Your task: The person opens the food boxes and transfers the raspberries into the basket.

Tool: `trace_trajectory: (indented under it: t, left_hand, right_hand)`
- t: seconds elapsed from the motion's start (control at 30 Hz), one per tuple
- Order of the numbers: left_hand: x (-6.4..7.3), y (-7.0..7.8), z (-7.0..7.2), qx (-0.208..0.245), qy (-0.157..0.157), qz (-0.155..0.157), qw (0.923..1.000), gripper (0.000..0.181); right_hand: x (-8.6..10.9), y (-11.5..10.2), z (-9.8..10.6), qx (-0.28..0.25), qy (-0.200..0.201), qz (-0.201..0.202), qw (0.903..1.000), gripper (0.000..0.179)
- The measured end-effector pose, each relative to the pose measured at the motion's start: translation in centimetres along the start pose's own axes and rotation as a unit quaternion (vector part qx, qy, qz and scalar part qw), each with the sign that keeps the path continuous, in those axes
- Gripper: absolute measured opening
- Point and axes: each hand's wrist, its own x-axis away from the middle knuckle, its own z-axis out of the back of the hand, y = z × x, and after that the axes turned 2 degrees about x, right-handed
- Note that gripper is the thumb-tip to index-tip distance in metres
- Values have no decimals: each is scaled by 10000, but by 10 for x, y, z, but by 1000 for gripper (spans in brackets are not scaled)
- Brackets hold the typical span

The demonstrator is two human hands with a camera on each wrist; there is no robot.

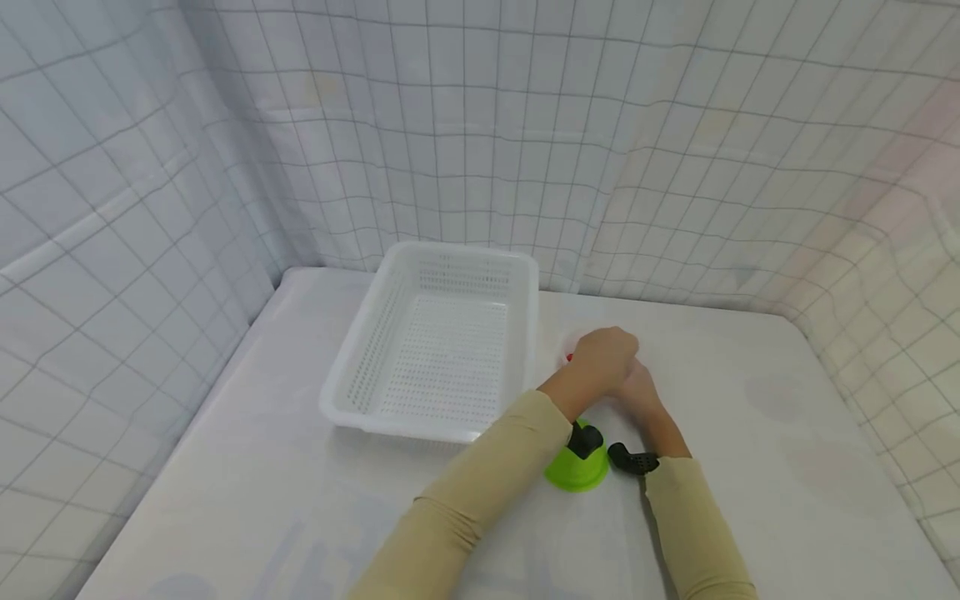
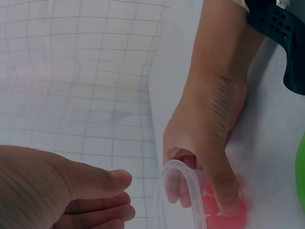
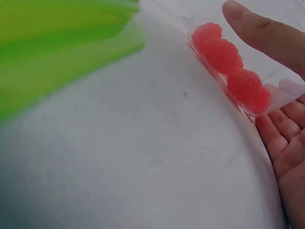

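A clear plastic box (image 2: 193, 191) with red raspberries (image 3: 221, 55) in it is near the table's right-hand middle. My right hand (image 2: 205, 124) holds this box, thumb on one side and fingers on the other. Its thumb (image 3: 267, 33) shows above the berries in the right wrist view. My left hand (image 2: 81, 191) hovers beside the box rim with thumb forward, fingers loosely bent and nothing visible between them. From the head view, the left forearm crosses in front, and the left hand (image 1: 600, 354) covers most of the box and part of the right hand (image 1: 637, 392).
A white perforated plastic basket (image 1: 356, 421) stands left of the hands. Close under the left wrist sits a bright green, bowl-like thing (image 1: 576, 475). Black straps (image 1: 633, 460) are on the wrists. Grid-patterned white curtains (image 1: 465, 142) close off the table's back and sides.
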Motion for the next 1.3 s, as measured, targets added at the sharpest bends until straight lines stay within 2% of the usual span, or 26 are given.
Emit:
trace_trajectory:
  t: [0.2,0.33,0.5,0.73,0.83,0.97,1.07,1.3]
  left_hand:
    - [-13,-6,-6,140,-305,455,9984,13]
    - [-25,-9,-10,177,-486,816,9953,21]
    - [-34,-13,-16,201,-516,1043,9930,22]
    - [-33,-19,-25,67,-466,963,9942,25]
    - [-34,-21,-31,132,-412,1003,9940,22]
    - [-36,-25,-38,-52,-402,997,9942,22]
    - [-37,-27,-43,-277,-366,872,9951,26]
    - [-47,-29,-54,-383,-161,713,9966,25]
  right_hand:
    - [0,-1,-1,-24,-142,-22,9999,74]
    - [-1,-2,0,4,-106,160,9998,74]
    - [-3,-3,1,18,-25,311,9995,74]
    - [0,-2,-3,-57,-10,348,9994,75]
    - [1,0,-5,-195,64,365,9991,76]
    - [1,2,-8,-526,59,384,9979,80]
    - [0,1,-9,-681,19,447,9967,81]
    - [0,3,-6,-733,27,414,9964,80]
